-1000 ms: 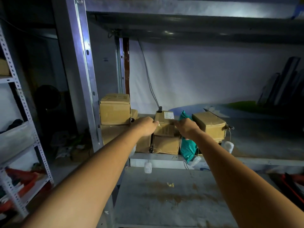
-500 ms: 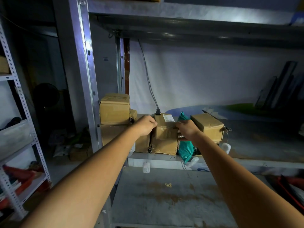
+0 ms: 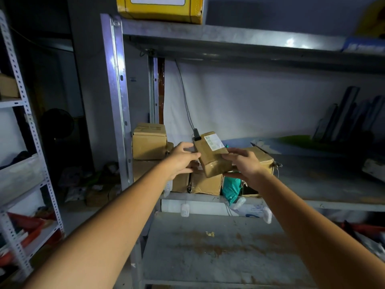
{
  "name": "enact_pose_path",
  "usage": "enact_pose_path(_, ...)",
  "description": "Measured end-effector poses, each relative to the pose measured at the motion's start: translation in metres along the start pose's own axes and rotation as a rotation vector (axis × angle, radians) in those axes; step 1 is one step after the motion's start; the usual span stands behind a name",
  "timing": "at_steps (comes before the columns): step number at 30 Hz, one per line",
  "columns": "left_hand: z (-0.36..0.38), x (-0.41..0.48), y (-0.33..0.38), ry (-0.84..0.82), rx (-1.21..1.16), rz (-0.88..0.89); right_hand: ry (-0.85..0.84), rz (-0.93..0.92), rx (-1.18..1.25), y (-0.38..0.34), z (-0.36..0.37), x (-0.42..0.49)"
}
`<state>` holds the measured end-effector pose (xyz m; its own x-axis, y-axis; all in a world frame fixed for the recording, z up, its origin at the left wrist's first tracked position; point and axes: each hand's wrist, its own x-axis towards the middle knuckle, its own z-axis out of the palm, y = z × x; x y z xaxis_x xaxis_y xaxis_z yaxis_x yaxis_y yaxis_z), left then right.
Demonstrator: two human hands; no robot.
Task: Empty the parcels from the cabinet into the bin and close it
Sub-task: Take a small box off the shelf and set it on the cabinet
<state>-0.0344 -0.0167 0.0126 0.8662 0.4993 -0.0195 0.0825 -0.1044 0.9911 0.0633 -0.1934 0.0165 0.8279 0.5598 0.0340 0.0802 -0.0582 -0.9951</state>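
Left hand (image 3: 180, 159) and right hand (image 3: 244, 162) are gripping a small brown white-labelled cardboard parcel (image 3: 212, 158), tilted above stacked cardboard boxes (image 3: 206, 184) at the grey metal shelf's (image 3: 316, 185) left end in a dim storeroom.

brown cardboard parcels: six by my count (image 3: 212, 157) (image 3: 149, 140) (image 3: 143, 170) (image 3: 180, 184) (image 3: 206, 183) (image 3: 263, 159)
green bag parcel: one (image 3: 230, 187)
hanging white tags: three (image 3: 184, 209) (image 3: 239, 203) (image 3: 267, 214)
yellow box: one (image 3: 160, 7)
my hands: two, left hand (image 3: 181, 158), right hand (image 3: 243, 163)
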Motion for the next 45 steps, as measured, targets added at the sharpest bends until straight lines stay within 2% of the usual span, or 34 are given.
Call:
enact_pose_path(10, -0.021, -0.040, 0.023, -0.067, -0.070, -0.047, -0.133, 0.012, -0.031, -0.020, -0.017, -0.042)
enact_pose_path(15, -0.041, -0.062, 0.015, -0.119, -0.121, -0.059, -0.077, 0.012, 0.068, -0.018, -0.005, -0.054)
enact_pose_path(18, -0.055, -0.087, 0.015, -0.119, -0.101, -0.116, -0.051, -0.022, 0.095, -0.023, 0.006, -0.057)
enact_pose_path(22, -0.079, -0.127, 0.014, -0.105, -0.037, -0.223, -0.105, -0.069, 0.134, -0.031, 0.034, -0.062)
enact_pose_path(29, -0.129, -0.206, -0.003, 0.287, -0.018, -0.270, -0.358, -0.090, 0.214, -0.033, 0.112, -0.080)
enact_pose_path(34, -0.170, -0.286, -0.014, 0.550, -0.084, -0.299, -0.440, -0.073, 0.213, -0.032, 0.195, -0.123)
enact_pose_path(39, -0.217, -0.388, -0.021, 0.774, -0.139, -0.321, -0.699, -0.103, 0.076, -0.035, 0.285, -0.192)
enact_pose_path(45, -0.277, -0.556, -0.042, 1.051, -0.147, -0.443, -1.028, -0.075, 0.059, -0.038, 0.394, -0.306)
